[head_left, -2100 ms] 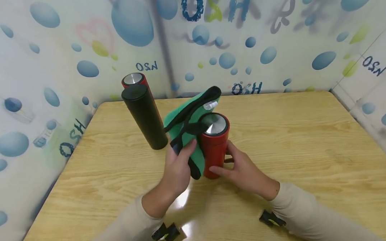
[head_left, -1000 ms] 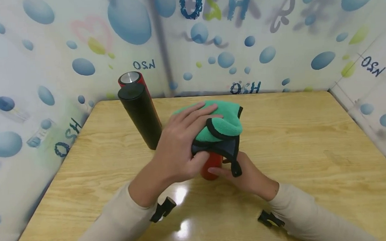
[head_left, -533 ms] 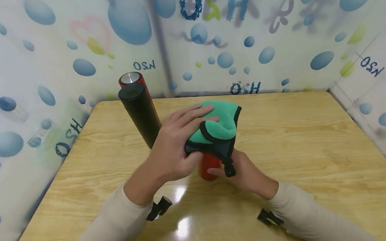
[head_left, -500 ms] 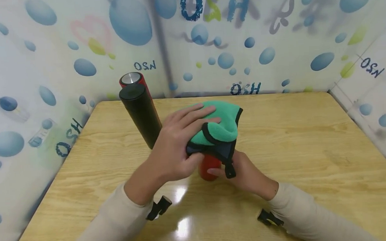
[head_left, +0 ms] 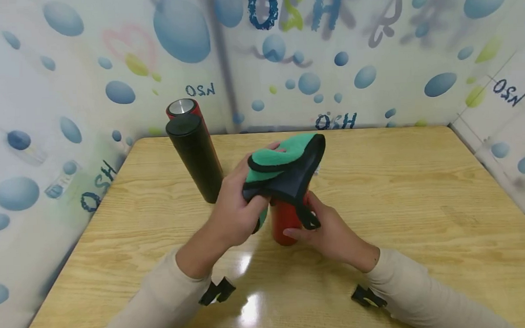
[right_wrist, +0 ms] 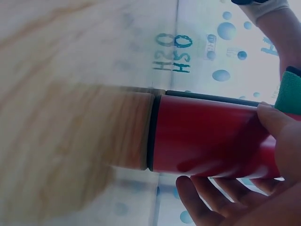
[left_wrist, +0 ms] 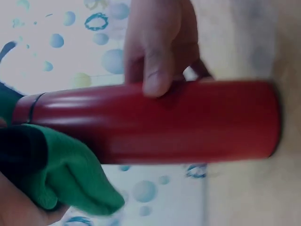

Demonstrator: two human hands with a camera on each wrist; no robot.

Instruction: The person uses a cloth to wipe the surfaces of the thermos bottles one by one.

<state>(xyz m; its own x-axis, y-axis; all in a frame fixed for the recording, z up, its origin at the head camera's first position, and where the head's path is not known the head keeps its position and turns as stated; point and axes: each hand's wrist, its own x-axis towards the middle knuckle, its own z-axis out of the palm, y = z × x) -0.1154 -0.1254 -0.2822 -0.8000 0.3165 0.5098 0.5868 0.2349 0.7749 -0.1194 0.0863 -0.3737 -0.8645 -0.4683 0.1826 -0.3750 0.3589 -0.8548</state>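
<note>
A red thermos [head_left: 284, 225] stands upright on the table in front of me. My left hand [head_left: 235, 211] grips a folded green cloth [head_left: 280, 157] with black edging and a dark underside, over the thermos top. The cloth hides the lid in the head view. My right hand [head_left: 331, 229] holds the thermos low on its body, thumb toward me. In the left wrist view, the cloth [left_wrist: 77, 176] lies against the upper part of the thermos [left_wrist: 188, 122]. The right wrist view shows the thermos base [right_wrist: 157, 134] on the table, with right-hand fingers [right_wrist: 221, 197] around the body.
A black thermos [head_left: 196, 159] stands to the left, and directly behind it is another red thermos [head_left: 182, 107] with a silver-topped lid. The wooden table [head_left: 400, 187] ends at a patterned wall [head_left: 351, 72] at the back.
The left hand brought the cloth from beside the red thermos onto its top. Since half a second ago, hand and cloth have turned, showing more dark underside. The right hand keeps its place.
</note>
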